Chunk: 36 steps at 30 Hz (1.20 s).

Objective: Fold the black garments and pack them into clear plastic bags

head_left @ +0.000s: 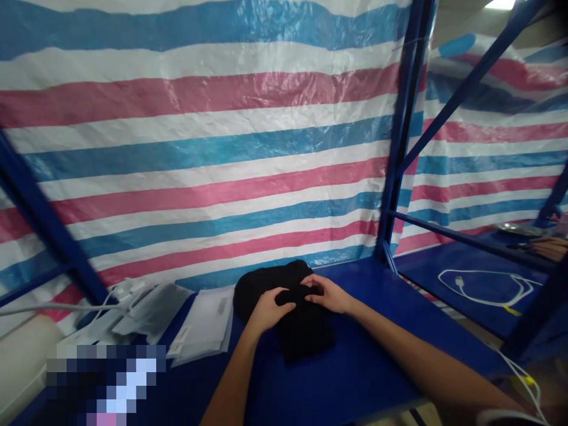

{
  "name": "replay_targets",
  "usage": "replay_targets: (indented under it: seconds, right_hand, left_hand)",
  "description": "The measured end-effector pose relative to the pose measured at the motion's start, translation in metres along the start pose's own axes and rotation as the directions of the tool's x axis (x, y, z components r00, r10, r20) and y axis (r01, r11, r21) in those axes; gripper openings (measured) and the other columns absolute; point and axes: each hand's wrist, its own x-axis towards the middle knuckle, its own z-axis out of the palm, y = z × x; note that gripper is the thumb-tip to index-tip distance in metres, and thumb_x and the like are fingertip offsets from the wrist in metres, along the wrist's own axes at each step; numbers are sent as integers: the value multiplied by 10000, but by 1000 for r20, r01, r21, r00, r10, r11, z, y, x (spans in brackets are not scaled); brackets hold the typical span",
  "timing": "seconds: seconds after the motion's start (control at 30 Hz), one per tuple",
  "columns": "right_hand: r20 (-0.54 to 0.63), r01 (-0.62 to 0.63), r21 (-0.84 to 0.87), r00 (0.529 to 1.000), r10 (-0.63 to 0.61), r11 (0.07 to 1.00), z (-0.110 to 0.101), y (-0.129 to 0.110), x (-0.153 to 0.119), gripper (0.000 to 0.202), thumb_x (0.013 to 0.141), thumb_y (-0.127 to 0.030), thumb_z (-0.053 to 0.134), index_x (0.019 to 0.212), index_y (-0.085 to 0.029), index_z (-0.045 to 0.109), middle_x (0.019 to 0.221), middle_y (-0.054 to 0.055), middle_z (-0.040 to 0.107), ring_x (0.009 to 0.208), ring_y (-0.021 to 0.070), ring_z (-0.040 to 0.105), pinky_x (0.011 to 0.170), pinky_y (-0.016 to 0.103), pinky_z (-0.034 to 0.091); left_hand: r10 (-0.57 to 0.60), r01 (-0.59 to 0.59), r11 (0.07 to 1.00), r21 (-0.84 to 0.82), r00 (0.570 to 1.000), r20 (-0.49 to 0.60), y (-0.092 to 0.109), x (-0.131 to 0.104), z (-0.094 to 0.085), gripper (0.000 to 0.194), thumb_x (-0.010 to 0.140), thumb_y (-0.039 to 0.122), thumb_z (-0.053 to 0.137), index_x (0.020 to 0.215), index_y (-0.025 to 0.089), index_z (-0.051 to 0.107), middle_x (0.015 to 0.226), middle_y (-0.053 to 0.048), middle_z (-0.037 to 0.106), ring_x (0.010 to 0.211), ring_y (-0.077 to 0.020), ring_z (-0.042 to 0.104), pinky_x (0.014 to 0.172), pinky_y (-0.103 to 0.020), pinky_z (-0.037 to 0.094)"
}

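A piece of black cloth (306,337) lies on the blue tabletop (373,349), its lower end flat and its upper edge bunched up between my hands. I cannot make out what kind of garment or item it is. My left hand (271,309) pinches the bunched edge from the left, thumb and fingers closed on it. On the other side, my right hand (327,294) grips the same edge with curled fingers. Just behind, a larger heap of black fabric (257,283) rests against the striped sheet; where it ends and the held cloth begins is hard to see.
Flat translucent plastic bags (202,322) lie left of the cloth, with crumpled grey packaging (153,310) beyond them. Blue metal posts (402,136) frame the table. On the neighbouring table lie a white cable (483,303) and another person's hand (550,248).
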Motion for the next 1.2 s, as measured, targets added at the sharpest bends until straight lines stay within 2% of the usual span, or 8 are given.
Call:
replay_targets:
  seconds: [0.1, 0.23, 0.5, 0.67, 0.77, 0.83, 1.03, 1.2]
  right_hand:
    - [25, 110, -111, 994, -107, 988, 2, 3, 0, 296, 840, -195, 758, 1128, -227, 702, 1084, 40, 710, 1037, 226, 665, 942, 379, 528]
    - [97, 241, -185, 969, -227, 953, -1, -9, -3, 281, 821, -103, 704, 1070, -232, 711, 1148, 50, 701, 1117, 241, 657, 1049, 419, 486]
    - [132, 158, -123, 981, -141, 980, -4, -16, -4, 285, 855, -430, 868, 1051, -246, 774, 1231, 65, 724, 1136, 251, 694, 1030, 405, 519]
    - [84, 297, -212, 955, -285, 931, 6, -20, -6, 217, 853, -384, 887, 982, -241, 787, 1129, 68, 763, 1045, 243, 728, 941, 385, 564]
    - [127, 404, -241, 914, -384, 882, 13, -31, -10, 126, 918, -316, 831, 1018, -255, 784, 1161, 67, 765, 1085, 233, 726, 982, 388, 568]
    - [169, 466, -253, 884, -435, 848, 17, -40, -14, 86, 961, -266, 781, 1047, -261, 783, 1188, 67, 763, 1140, 231, 712, 1025, 397, 562]
    - [247, 600, -228, 797, -551, 767, 25, -53, -19, 165, 1019, -198, 687, 1142, -256, 780, 1250, 79, 771, 1283, 250, 660, 1113, 458, 540]
    - [248, 564, -246, 823, -511, 788, 25, -48, -19, 147, 1012, -239, 700, 1118, -286, 790, 1260, 79, 757, 1321, 281, 623, 1139, 511, 512]
  left_hand:
    - [105, -101, 991, 91, 993, -46, -2, 1, 6, 269, 803, 228, 779, 1072, 224, 782, 1094, -56, 803, 1048, -283, 738, 962, -375, 541]
    - [246, -239, 963, 122, 968, -44, 1, 1, 10, 258, 774, 105, 709, 1001, 224, 742, 1019, -32, 780, 980, -236, 728, 923, -344, 538]
    - [310, -300, 941, 158, 950, -38, -3, 0, 8, 259, 811, 97, 651, 1003, 247, 737, 1046, -40, 767, 1007, -240, 711, 942, -365, 525]
    - [173, -172, 984, -37, 985, 4, -1, -1, -1, 232, 855, 254, 715, 1085, 230, 730, 1086, -68, 777, 1063, -262, 714, 1018, -402, 518]
    - [57, -31, 958, -284, 995, 83, 3, -2, -14, 517, 975, 469, 635, 1432, 229, 609, 1202, -100, 783, 1223, -277, 682, 1128, -449, 458]
    - [-36, 93, 928, -360, 986, 162, 3, -3, -21, 599, 1021, 568, 535, 1521, 239, 557, 1265, -103, 776, 1325, -289, 631, 1178, -485, 412]
    - [-133, 273, 888, -371, 923, 360, -7, -8, -26, 498, 900, 612, 711, 1208, 233, 809, 1360, -78, 746, 1356, -322, 611, 1235, -463, 366]
    - [-112, 310, 886, -344, 864, 491, -1, -15, -26, 515, 933, 626, 705, 1289, 261, 778, 1324, -53, 762, 1316, -289, 639, 1173, -417, 437]
